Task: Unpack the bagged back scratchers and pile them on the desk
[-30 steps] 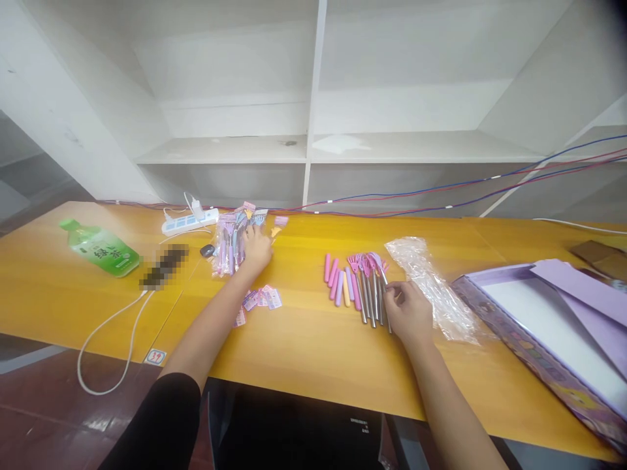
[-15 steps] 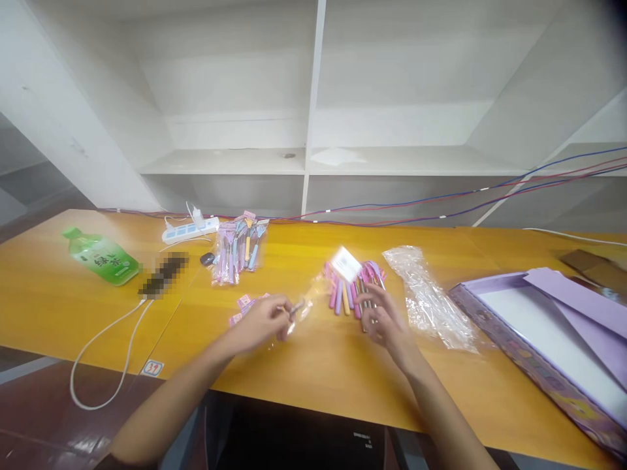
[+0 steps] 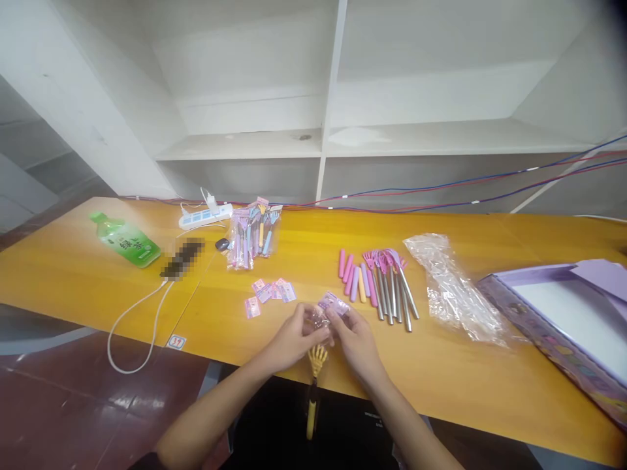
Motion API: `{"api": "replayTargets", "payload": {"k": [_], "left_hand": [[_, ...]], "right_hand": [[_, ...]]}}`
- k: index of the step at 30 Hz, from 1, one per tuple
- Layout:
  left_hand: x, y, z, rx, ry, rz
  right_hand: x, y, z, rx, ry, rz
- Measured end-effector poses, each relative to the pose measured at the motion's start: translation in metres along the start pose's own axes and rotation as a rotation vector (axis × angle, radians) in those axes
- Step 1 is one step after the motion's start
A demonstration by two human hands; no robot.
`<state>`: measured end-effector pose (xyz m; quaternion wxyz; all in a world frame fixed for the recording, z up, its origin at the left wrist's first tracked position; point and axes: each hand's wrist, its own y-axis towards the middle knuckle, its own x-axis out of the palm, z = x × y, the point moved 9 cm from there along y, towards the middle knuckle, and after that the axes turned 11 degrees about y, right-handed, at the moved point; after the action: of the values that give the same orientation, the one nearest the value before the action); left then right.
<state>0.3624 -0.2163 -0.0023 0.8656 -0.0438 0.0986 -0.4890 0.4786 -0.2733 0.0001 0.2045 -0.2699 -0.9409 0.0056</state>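
Note:
My left hand (image 3: 296,339) is closed on the top of a small clear plastic bag (image 3: 319,316). My right hand (image 3: 356,336) meets it there, thumb pressed on a small purple printed card (image 3: 336,303) at the bag's mouth. Whether the card is partly inside the bag, I cannot tell. Below my fingers, over the table's front edge, hangs a back scratcher (image 3: 317,362) with a yellow claw and yellow handle, seemingly inside the bag. To the right lie several back scratchers (image 3: 392,287) with pink and purple claws and metal rods, next to loose coloured handles (image 3: 353,281).
Several printed cards (image 3: 274,291) lie left of my hands. Bagged back scratchers (image 3: 255,235) rest behind them, by a power strip (image 3: 206,215). A green bottle (image 3: 125,241) lies at left. Crumpled plastic (image 3: 455,294) and a purple box (image 3: 553,339) are at right.
My right hand has left the back scratchers and joined my left hand nearer my body. A yellow back scratcher now hangs below both hands. The view has shifted slightly.

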Motion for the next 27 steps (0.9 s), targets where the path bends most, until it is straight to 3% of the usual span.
{"api": "replayTargets", "payload": {"k": [5, 10, 14, 18, 27], "left_hand": [[0.028, 0.004, -0.033, -0.050, -0.227, -0.056], [0.027, 0.006, -0.032, -0.062, -0.237, 0.016], [0.024, 0.013, -0.025, -0.044, -0.249, 0.051], [0.017, 0.013, -0.023, -0.014, -0.204, 0.142], [0.013, 0.012, -0.009, 0.113, -0.021, 0.187]], "right_hand": [[-0.018, -0.002, 0.018, -0.014, -0.074, 0.050], [-0.037, -0.006, -0.002, -0.259, -0.306, 0.089], [-0.024, -0.011, -0.024, -0.482, -0.626, -0.006], [-0.013, -0.020, -0.038, -0.681, -0.783, -0.032], [-0.006, -0.027, -0.031, -0.752, -0.963, -0.010]]}}
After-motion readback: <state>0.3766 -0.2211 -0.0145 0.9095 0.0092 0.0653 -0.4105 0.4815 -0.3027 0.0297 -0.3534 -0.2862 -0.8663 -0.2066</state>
